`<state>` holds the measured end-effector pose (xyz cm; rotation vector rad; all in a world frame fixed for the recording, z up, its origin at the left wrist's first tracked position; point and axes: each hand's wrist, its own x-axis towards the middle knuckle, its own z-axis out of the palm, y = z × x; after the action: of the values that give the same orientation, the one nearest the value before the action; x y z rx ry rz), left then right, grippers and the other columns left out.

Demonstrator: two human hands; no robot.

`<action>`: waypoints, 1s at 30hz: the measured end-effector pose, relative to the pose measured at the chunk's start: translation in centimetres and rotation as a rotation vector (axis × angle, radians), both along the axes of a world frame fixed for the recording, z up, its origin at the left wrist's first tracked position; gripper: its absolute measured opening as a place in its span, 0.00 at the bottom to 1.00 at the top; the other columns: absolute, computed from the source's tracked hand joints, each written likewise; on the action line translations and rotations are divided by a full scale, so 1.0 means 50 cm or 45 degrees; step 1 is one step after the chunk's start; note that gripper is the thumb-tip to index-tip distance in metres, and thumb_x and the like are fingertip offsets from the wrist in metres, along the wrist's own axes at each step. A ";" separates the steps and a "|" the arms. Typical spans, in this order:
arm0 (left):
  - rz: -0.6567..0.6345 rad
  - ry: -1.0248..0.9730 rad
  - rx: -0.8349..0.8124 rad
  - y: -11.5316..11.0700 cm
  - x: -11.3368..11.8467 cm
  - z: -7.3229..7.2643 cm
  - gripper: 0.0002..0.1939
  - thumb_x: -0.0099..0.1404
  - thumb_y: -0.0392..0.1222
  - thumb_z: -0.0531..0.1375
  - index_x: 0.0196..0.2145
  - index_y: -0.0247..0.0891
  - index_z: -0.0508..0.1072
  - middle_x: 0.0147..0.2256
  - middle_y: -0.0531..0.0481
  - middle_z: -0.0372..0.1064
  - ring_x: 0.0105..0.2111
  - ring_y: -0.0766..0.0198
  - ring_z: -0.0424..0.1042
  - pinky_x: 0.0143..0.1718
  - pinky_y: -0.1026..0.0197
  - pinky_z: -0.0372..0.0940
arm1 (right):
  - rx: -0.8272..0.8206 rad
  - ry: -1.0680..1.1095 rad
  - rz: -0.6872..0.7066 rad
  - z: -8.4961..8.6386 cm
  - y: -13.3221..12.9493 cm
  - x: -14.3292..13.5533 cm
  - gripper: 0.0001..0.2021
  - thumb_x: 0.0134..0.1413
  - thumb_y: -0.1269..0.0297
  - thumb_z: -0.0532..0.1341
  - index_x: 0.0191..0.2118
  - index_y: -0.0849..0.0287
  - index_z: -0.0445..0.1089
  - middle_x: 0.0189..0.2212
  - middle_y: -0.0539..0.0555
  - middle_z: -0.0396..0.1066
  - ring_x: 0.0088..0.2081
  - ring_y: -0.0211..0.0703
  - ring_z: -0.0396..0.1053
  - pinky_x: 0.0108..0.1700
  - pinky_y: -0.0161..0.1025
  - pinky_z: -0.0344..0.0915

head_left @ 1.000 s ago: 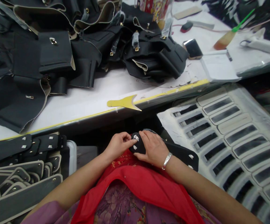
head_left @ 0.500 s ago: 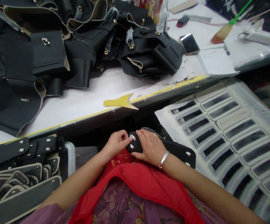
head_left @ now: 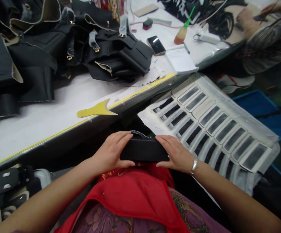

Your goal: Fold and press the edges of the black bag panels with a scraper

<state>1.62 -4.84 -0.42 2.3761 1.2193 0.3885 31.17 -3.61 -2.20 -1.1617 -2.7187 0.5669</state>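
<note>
A long black leather piece [head_left: 144,149] is held level above my lap, in front of a red apron [head_left: 130,189]. My left hand [head_left: 111,150] grips its left end, thumb along the lower edge and fingers over the top. At the other end my right hand [head_left: 178,154], with a silver bracelet at the wrist, grips it the same way. Both ends are hidden under my hands, and no white bits show on the visible face. Behind its top edge, a bit of clear plastic wrap and something dark are partly visible.
Black bags [head_left: 121,48] are heaped on the white table [head_left: 64,87], with a yellow forked piece [head_left: 95,110] at its edge. A phone [head_left: 156,45], notebook [head_left: 180,60] and glue bottle [head_left: 181,34] lie beyond. A slotted board [head_left: 204,108] stands right; black pieces [head_left: 5,181] sit lower left. Another person's hands [head_left: 248,22] show upper right.
My left hand has left the white bits and now grips the left end. My right hand has shifted to the other end. The piece's plain face shows now, and the view has swung right.
</note>
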 end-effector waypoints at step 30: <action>0.023 0.224 0.024 -0.001 0.059 -0.056 0.29 0.59 0.60 0.52 0.50 0.36 0.64 0.47 0.40 0.66 0.46 0.52 0.64 0.47 0.50 0.58 | -0.124 0.055 -0.263 -0.009 -0.010 -0.028 0.20 0.56 0.52 0.53 0.50 0.58 0.63 0.47 0.59 0.65 0.48 0.49 0.62 0.48 0.47 0.59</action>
<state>4.56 -4.89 -3.24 2.4597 1.3200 0.2000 29.76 -4.10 -2.68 -1.4145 -2.5195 0.6920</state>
